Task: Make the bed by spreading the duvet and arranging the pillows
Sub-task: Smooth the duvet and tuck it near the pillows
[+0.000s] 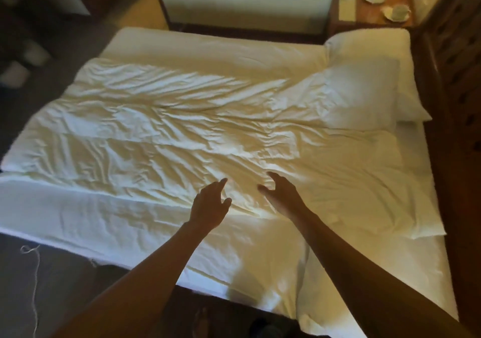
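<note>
**Head view, from the long side of the bed.** My left hand (209, 202) and right hand (279, 190) hover close together over the near middle of the duvet (156, 129). The fingers of both are loosely spread and pinch nothing. Whether any fingertip touches the cloth I cannot tell.

The duvet lies across the mattress (234, 43), heavily creased. It stops short of the far side, where a bare strip shows. Its head end runs up against the front pillow (364, 90). That pillow overlaps a second pillow (377, 43) in the far corner by the headboard. The near half of the head end carries no pillow.

**Risks, as I judge them.**
- Sweeping flat palms toward the head end would drive the creases into a ridge against the front pillow rather than remove them.
- Pulling the cloth toward me would widen the bare strip on the far side.
- Tugging the corner that lies against the pillows could drag them askew, toward the nightstand (374, 12) and its two cups (398, 12).
- A loose cord (33, 272) on the floor beside the bed could catch a foot if I step that way.
</note>
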Tool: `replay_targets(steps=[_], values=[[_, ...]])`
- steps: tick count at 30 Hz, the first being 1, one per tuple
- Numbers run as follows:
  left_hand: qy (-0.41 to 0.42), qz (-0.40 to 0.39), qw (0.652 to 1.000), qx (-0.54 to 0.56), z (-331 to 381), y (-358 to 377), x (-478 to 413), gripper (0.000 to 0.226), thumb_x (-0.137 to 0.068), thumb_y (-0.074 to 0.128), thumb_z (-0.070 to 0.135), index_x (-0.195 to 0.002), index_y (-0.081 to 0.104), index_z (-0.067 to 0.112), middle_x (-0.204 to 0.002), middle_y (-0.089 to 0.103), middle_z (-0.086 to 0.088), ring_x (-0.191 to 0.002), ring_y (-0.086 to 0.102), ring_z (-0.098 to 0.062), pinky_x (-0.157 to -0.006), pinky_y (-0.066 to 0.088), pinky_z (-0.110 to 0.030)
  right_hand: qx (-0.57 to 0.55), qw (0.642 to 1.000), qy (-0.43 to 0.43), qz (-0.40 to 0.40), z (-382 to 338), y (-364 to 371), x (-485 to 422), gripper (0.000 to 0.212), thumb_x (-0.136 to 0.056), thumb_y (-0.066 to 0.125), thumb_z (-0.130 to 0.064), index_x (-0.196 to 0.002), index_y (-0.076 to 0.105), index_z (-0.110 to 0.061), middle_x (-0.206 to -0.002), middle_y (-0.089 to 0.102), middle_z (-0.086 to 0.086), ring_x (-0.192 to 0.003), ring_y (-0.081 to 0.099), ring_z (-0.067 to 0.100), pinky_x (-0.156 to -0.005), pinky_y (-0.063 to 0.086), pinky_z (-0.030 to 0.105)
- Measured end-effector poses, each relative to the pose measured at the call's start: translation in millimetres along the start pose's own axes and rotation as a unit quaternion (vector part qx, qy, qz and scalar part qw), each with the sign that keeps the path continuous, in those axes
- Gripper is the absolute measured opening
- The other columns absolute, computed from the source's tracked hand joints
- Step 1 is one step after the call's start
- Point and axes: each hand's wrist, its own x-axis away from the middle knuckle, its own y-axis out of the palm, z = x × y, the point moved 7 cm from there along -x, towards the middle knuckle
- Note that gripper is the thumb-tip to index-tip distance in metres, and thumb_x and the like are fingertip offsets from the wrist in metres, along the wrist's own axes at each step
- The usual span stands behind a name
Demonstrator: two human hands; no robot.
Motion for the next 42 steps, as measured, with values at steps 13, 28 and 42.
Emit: replay_targets(steps=[13,28,42], values=[[-0.172,0.159,0.969,0.084,-306,-186,150,0.057,-0.099,0.053,0.033,-0.152,0.034,0.027,-0.152,0.042,-0.002,-0.138,0.04,-0.025,-0.11,0.034,-0.04,0.028,0.983,-0.156,-0.087,-313,236,60,0.061,-0.095,0.058,-0.045,-0.149,0.041,-0.02,-0.15,0.046,0.007,-0.138,0.043,0.023,-0.107,0.033,0.029],[-0.317,0.296,0.892,0.131,-601,-335,255,0.049,-0.097,0.055,0.03,-0.145,0.047,0.031,-0.144,0.053,0.001,-0.128,0.052,-0.026,-0.103,0.047,-0.044,0.073,0.935,-0.297,-0.182,-604,495,84,0.062,-0.095,0.059,-0.046,-0.148,0.042,-0.02,-0.149,0.046,0.003,-0.136,0.044,0.022,-0.102,0.035,0.029],[-0.375,0.329,0.854,0.149,-821,-479,212,0.052,-0.092,0.055,0.025,-0.143,0.049,0.033,-0.145,0.052,0.0,-0.122,0.057,-0.023,-0.102,0.048,-0.045,0.097,0.898,-0.361,-0.233,-836,664,8,0.057,-0.097,0.058,-0.042,-0.146,0.044,-0.019,-0.15,0.047,0.004,-0.137,0.043,0.022,-0.106,0.035,0.03]])
